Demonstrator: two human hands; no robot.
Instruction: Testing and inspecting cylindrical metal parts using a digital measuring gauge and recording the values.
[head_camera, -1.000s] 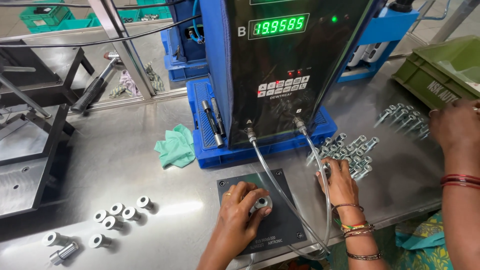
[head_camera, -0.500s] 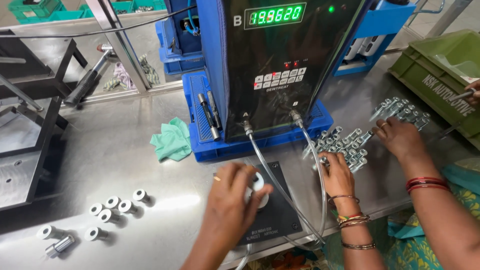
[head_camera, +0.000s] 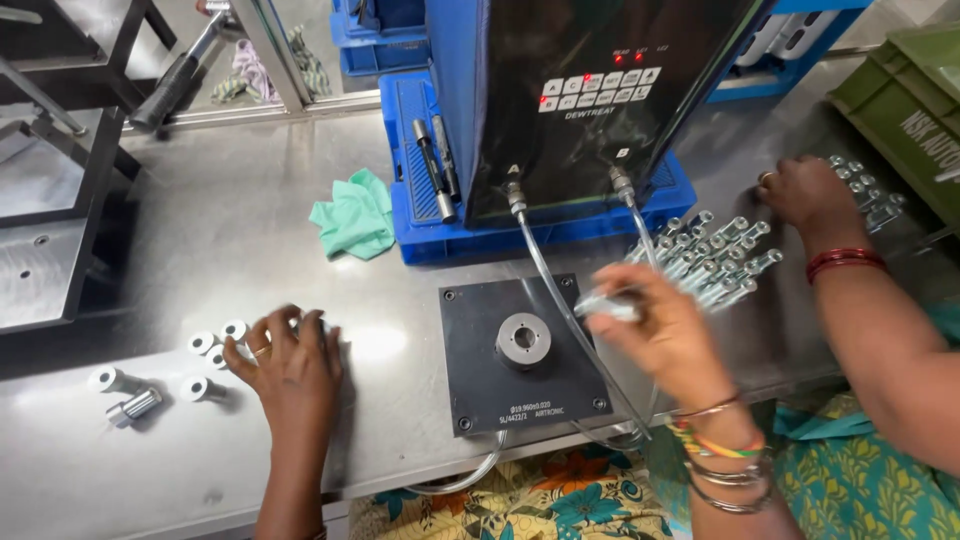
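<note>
My left hand (head_camera: 288, 372) rests palm down at the right end of a row of small metal cylinders (head_camera: 215, 340) on the steel table, its fingertips closed on one cylinder (head_camera: 305, 324). My right hand (head_camera: 662, 332), with bangles on the wrist, holds a blurred slim metal part (head_camera: 603, 303) just right of the black gauge plate (head_camera: 470, 350). The round metal gauge ring (head_camera: 524, 338) in the plate's middle stands bare. Two clear hoses (head_camera: 545, 275) run from the dark measuring unit (head_camera: 600, 90) down past the plate.
A co-worker's hand (head_camera: 805, 192) with a red bangle rests on a heap of metal pins (head_camera: 715, 255) at the right. A green cloth (head_camera: 352, 215) lies by the blue tray (head_camera: 420, 160). A green crate (head_camera: 905, 100) stands far right, a dark rack (head_camera: 50, 200) far left.
My left hand lifted a part off the gauge ring and carried it left to the row of cylinders. My right hand picked up a metal part and moved toward the plate.
</note>
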